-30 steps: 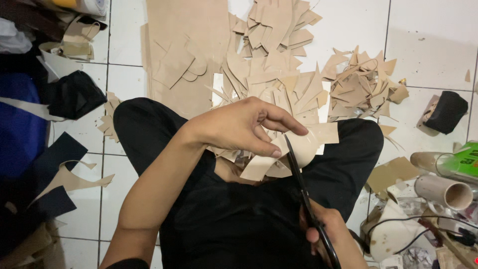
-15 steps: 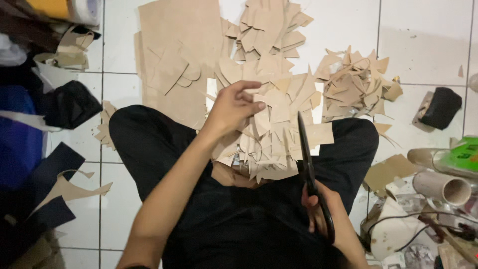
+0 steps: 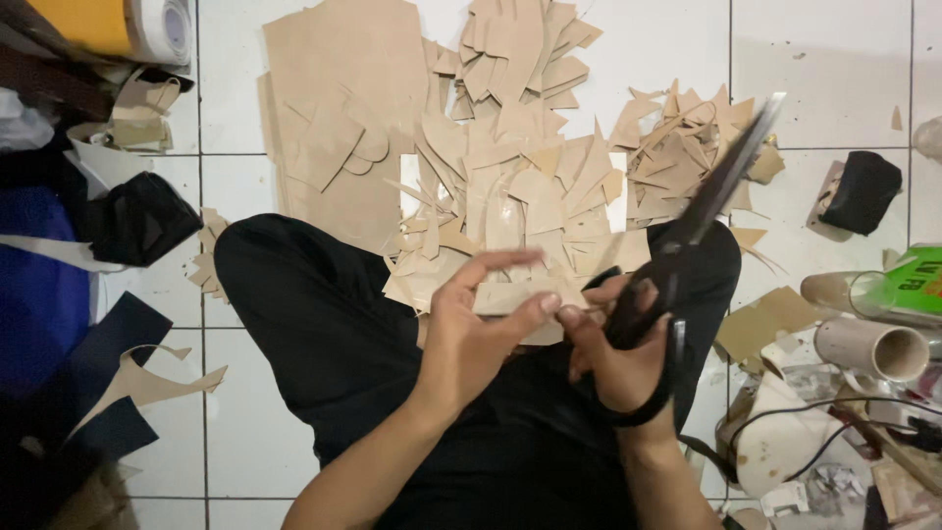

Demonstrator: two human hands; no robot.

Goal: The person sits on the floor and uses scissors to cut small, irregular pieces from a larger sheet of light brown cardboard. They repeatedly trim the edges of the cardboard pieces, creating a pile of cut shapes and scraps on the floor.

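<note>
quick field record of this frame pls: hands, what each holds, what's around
left hand: pinches a tan cut piece at its edge
right hand: grips black scissors, blades pointing up and away
lap: heap of tan offcuts over black trousers
floor: white tiles, large tan sheet, second scrap heap
right side: cardboard tubes, cables
left side: dark fabric pieces
</note>
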